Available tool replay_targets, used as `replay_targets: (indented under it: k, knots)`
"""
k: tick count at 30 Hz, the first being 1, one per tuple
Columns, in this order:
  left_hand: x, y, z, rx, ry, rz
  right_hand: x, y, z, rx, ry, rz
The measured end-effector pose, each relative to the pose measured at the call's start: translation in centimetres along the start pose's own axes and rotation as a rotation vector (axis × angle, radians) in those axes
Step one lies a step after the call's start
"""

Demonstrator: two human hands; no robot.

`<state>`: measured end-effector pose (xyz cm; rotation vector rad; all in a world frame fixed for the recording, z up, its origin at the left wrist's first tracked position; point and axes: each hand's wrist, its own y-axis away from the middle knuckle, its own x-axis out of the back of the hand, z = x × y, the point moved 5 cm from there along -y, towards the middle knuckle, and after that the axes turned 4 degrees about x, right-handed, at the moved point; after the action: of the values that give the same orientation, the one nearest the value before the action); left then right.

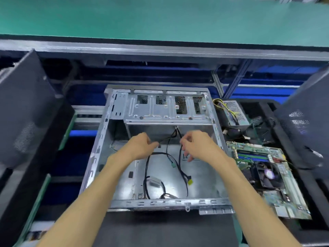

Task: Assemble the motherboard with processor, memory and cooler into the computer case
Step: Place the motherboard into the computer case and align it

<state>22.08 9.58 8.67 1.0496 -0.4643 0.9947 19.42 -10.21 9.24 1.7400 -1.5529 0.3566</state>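
Observation:
An open grey metal computer case [99, 157] lies on its side in the middle of the bench, its inside facing up. Black cables [147, 168] with green, yellow and grey plugs trail across its floor. My left hand [142, 145] pinches one black cable near the drive cage. My right hand [194, 145] grips another black cable just beside it. The green motherboard [277, 193], with blue memory sticks and a black fan cooler [267, 175] mounted, lies outside the case to the right.
A power supply [235, 111] with yellow wires sits behind the motherboard. Dark case panels stand at the far left [26, 107] and far right [306, 122]. A green conveyor belt [160, 18] runs across the back, above a metal rail.

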Motion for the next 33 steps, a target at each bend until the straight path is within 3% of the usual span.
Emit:
replay_targets:
  k: [4, 7, 10, 14, 21, 23, 25, 28, 33]
  knots:
    - [-2.6, -0.6, -0.2, 0.029, 0.509, -0.217, -2.9, 0.0, 1.3, -0.108, 0.266, -0.252]
    - [-1.2, -1.1, 0.2, -0.001, 0.652, -0.147, -3.8, -0.5, 1.5, -0.136, 0.202, -0.347]
    - [0.4, -1.5, 0.8, 0.007, 0.652, -0.086, -3.6, -1.5, 1.5, -0.157, 0.044, -0.319]
    - [0.6, -1.5, 0.9, 0.086, 0.614, -0.159, -3.6, -2.0, 0.8, -0.148, -0.202, -0.267]
    - [1.3, 0.2, 0.8, 0.084, 0.948, -0.31, -1.0, -1.9, -0.5, -0.085, -0.766, -0.105]
    - [1.6, 0.9, 0.9, 0.035, 0.938, -0.362, -1.0, -1.5, -1.0, -0.047, -0.742, -0.135]
    - [2.1, 1.6, 1.2, -0.071, 0.91, -0.402, -1.1, -1.0, -1.5, 0.066, -0.52, -0.133]
    - [2.9, 2.5, 2.1, -0.303, 0.76, -0.304, -1.1, -0.4, -1.8, 0.267, -0.219, -0.073]
    - [3.5, 3.2, 4.3, -0.41, 0.728, 0.003, 0.7, -0.2, -2.7, 0.468, -0.289, 0.185]
